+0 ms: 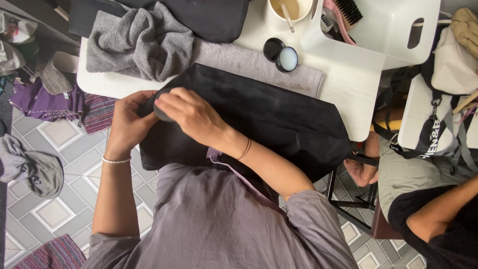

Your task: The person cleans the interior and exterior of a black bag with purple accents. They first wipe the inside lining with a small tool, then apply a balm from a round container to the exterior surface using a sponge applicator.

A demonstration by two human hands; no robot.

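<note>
Black bag [259, 114] lies crosswise (long axis left-right); left hand [130, 119] fingers clamp its corner, right hand [191, 114] fingers pinch dark pad [162, 112].

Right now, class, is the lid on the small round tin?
No: the tin lies open on the grey towel, its black lid beside it.

Black bag [259, 114], grey towel [139, 42], white table [348, 94].

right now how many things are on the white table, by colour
black: 3 – bag under both hands, folded bag, tin lid
grey: 2 – crumpled towel, flat towel
white: 3 – bin, cup, open tin of pale wax
total: 8
</note>
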